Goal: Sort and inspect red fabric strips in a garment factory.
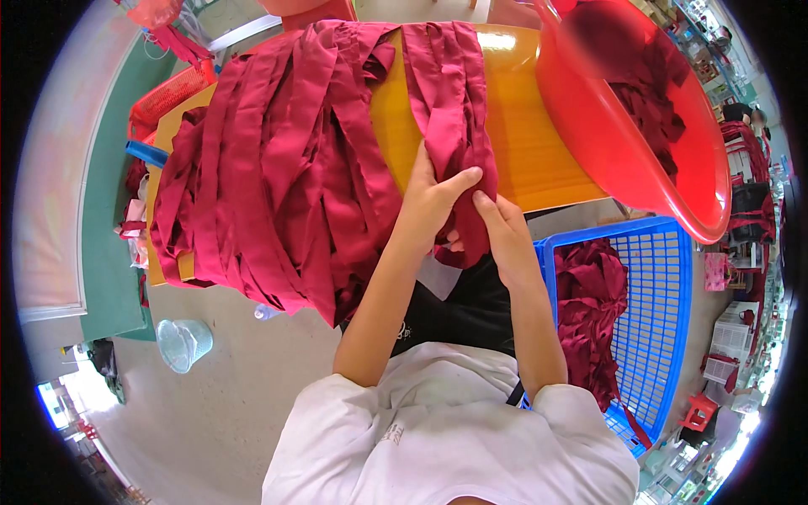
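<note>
The left hand point(436, 200) and right hand point(507, 234) pinch the dark red band point(454, 122) at one o'clock, fingers closed, maybe so it cannot slip. Other bands point(273, 160) drape over the table point(526, 139) at eleven o'clock, likely to stay untangled.

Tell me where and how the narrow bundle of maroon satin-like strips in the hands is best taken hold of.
Probably grip the strip bundle by its near end, from both sides: left hand from the left, right hand from the right, thumbs above. It runs lengthwise over the wood-toned table, and its folded end reaches past the near edge, leaving both sides open to fingers.
</note>
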Demonstrator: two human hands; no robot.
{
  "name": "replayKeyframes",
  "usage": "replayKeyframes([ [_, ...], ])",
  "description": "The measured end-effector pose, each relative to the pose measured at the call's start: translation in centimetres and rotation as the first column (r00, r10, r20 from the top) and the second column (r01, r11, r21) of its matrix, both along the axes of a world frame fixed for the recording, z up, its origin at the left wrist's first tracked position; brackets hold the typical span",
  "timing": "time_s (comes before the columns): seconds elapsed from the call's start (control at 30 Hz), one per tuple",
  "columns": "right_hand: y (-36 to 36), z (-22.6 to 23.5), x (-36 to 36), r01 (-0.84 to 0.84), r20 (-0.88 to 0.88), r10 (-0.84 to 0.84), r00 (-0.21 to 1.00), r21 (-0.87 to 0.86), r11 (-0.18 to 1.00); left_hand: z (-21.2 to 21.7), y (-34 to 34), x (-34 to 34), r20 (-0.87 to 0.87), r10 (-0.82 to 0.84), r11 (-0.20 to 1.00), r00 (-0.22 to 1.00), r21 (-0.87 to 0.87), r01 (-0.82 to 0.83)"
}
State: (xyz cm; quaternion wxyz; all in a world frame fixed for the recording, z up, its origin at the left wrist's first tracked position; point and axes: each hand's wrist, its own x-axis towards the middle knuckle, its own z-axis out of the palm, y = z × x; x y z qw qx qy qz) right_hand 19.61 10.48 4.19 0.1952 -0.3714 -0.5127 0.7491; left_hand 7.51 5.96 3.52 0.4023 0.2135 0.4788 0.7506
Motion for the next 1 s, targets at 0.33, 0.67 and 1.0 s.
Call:
replayKeyframes([
  [0.33, -0.3, 0.9, 0.6, -0.031, 0.118, -0.07, 0.991, 0.688, 0.725, 0.0, -0.5, -0.5, 0.079, 0.043, 0.997, 0.996, 0.066, -0.049],
  [0.67, 4.1, 1.8, -3.5, -0.133, -0.205, 0.088, 0.975, -0.22, 0.966, 2.7, -3.5, 3.8, -0.976, -0.043, 0.937, 0.215, -0.114, -0.331],
  [1.0, 5.7, 1.4, -3.8, -0.283, -0.334, 0.24, 0.912, -0.085, 0.955, 2.9, -7.6, -5.8, -0.971, -0.233, 0.695, 0.053, -0.205, -0.689],
])
